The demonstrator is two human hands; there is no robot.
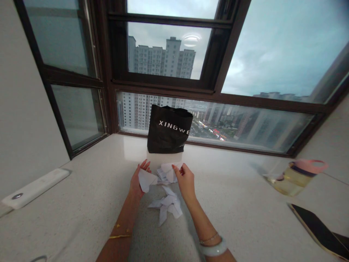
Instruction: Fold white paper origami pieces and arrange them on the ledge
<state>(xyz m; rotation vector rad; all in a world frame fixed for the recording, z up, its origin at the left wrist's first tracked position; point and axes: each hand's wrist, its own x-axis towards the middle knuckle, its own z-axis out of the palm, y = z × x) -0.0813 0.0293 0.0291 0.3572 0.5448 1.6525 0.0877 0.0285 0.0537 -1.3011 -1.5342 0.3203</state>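
Note:
My left hand (138, 178) holds a folded white paper piece (146, 179) against its palm, fingers curled round it. My right hand (185, 179) pinches another folded white paper (169, 172) between thumb and fingertips. Both hands hover over the pale stone counter (81, 203), just in front of a black bag (169, 129) with white lettering that stands by the window. A small pile of folded paper shapes (167, 205) lies on the counter between my forearms. More white paper (161, 174) lies at the bag's foot.
A white power strip (35, 187) lies at the left edge of the counter. At the right stands a bottle of yellowish liquid with a pink lid (296, 176), and a dark phone (317, 229) lies near the front right corner. Dark-framed windows close off the back.

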